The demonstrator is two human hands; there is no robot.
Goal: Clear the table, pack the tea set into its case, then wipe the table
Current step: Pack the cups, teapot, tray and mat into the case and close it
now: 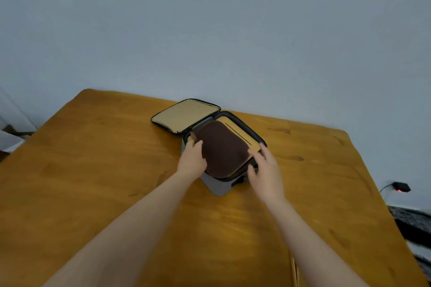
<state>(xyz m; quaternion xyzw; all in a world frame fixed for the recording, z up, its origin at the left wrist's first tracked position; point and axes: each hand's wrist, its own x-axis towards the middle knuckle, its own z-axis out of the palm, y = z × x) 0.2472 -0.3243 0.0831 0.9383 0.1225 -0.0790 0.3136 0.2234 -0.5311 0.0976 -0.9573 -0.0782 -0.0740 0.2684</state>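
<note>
Toward the far middle of the orange-brown wooden table (93, 193) sits the grey fabric-sided rectangular case (215, 185), its black-edged lid with tan lining (185, 115) thrown back flat to the left. Across the case's mouth lies a pale bamboo tray with a slot cut along it (235, 128), and on that a dark brown soft cloth pad (224, 149) covers most of it. No cups or pot show — whatever of the tea set is packed lies hidden under these two layers.

The left hand (192, 161) rests on the pad's left edge, fingers nearly straight and close together, pressing rather than gripping. The right hand (265, 175) is at the pad's near right corner. Its fingers are spread and lightly bent, with the tips touching the pad and the tray's edge and the thumb low by the case's rim. It pinches nothing that I can make out.

The step in hand looks like seating the top layers so the lid can close. To do it well, I would square the pad on the tray first and keep every edge inside the black rim, since a fold caught there would likely stop the lid closing. Both hands should press evenly — one-sided force could tip the tray onto what lies beneath. Once it sits level and below the rim, the lid can swing over, with the corners checked before fastening. Wiping the table comes after.
</note>
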